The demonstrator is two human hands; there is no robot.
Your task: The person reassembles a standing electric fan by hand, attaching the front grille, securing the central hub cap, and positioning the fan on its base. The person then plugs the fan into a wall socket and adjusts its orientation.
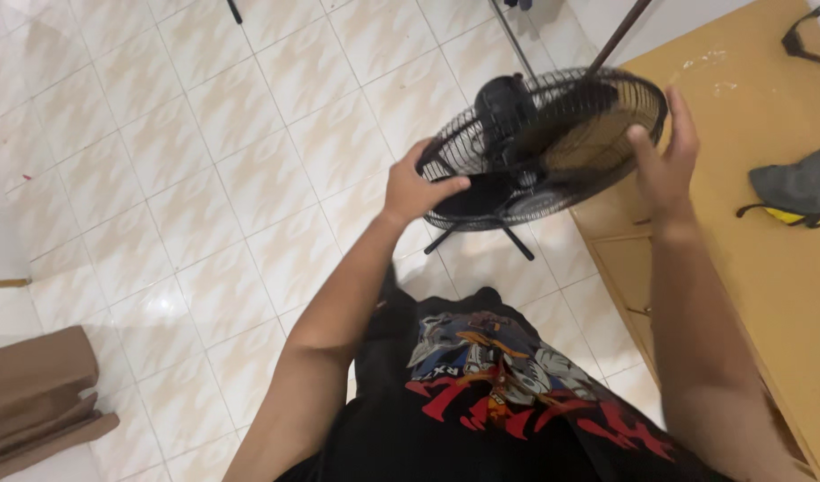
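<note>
I hold the black wire fan cage (553,147) between both hands: my left hand (416,189) is closed on its near-left rim with the thumb lying over the wires, and my right hand (667,161) is pressed open-palmed against the far-right rim, fingers curled over the edge. The right side is braced rather than clasped, so I judge the cage could slip or tip. The wooden table (767,277) sits just beside my right hand, where the rim could strike it.
</note>
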